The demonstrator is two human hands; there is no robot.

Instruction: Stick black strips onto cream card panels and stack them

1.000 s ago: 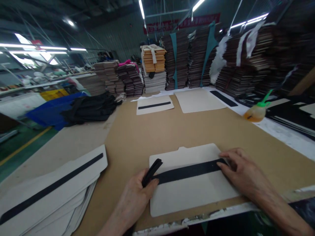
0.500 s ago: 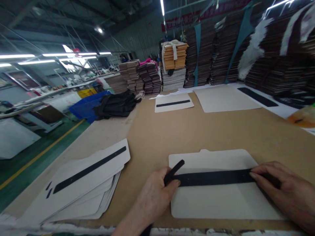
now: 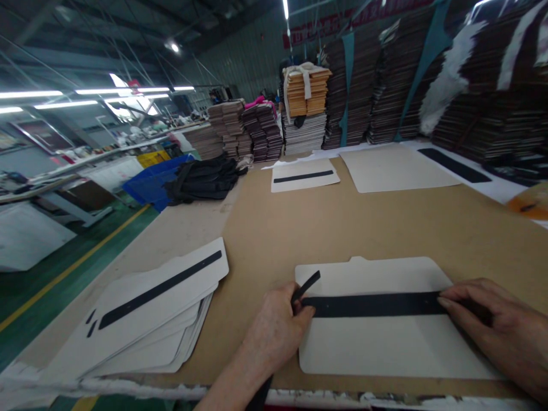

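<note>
Underfoot, so to speak, a wide brown cardboard sheet (image 3: 342, 228) covers the worktable and fills the middle of the frame. Tall stacks of dark boards (image 3: 428, 85) line the upper right, a heap of black fabric (image 3: 203, 180) sits at centre left, and ceiling tube lights glow in the upper left over a green floor. A fanned pile of cream panels (image 3: 141, 319) with black stripes lies at lower left.

At lower centre a cream panel (image 3: 385, 348) lies flat, and across it runs a black strip (image 3: 372, 305), its long axis left to right in the frame. The strip's left end curls up off the panel, pointing toward upper right. The left hand (image 3: 274, 331) pinches that left end between thumb and fingers; the right hand (image 3: 492, 325) presses its fingertips onto the strip's right end.
</note>
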